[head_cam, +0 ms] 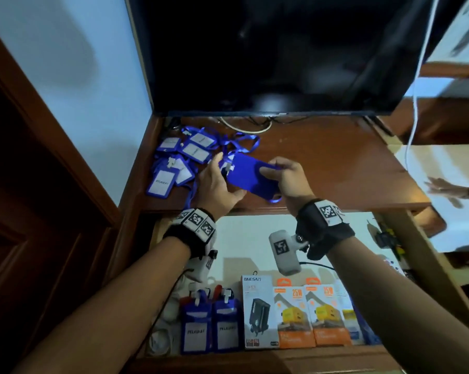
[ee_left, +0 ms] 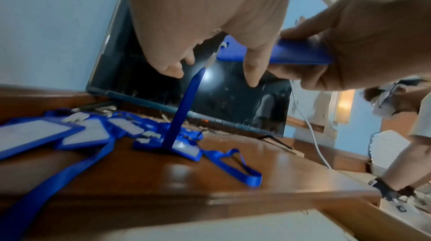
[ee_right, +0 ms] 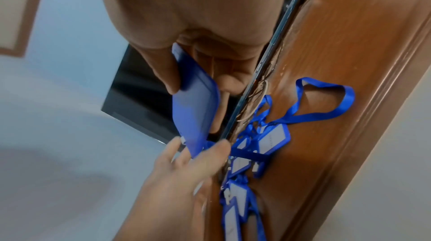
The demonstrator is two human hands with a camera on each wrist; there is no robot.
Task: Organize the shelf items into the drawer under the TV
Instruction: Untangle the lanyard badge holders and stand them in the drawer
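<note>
A blue badge holder (head_cam: 250, 176) (ee_right: 196, 108) is held up over the wooden shelf (head_cam: 322, 163) below the TV. My right hand (head_cam: 269, 168) (ee_right: 198, 86) pinches its near end between thumb and fingers. My left hand (head_cam: 226, 175) (ee_left: 212, 73) grips its other end, by the white clip. Its blue lanyard strap (ee_left: 179, 108) hangs down to the shelf. A pile of several more blue badge holders (head_cam: 176, 163) with tangled lanyards lies on the shelf's left. The open drawer (head_cam: 244, 238) below holds two badge holders (head_cam: 210, 325) upright at its front left.
The black TV (head_cam: 268, 49) stands at the back of the shelf, and a white cable (head_cam: 416, 90) hangs on its right. Several charger boxes (head_cam: 295, 314) line the drawer's front. Another person's hand (head_cam: 443, 188) reaches in at the right edge.
</note>
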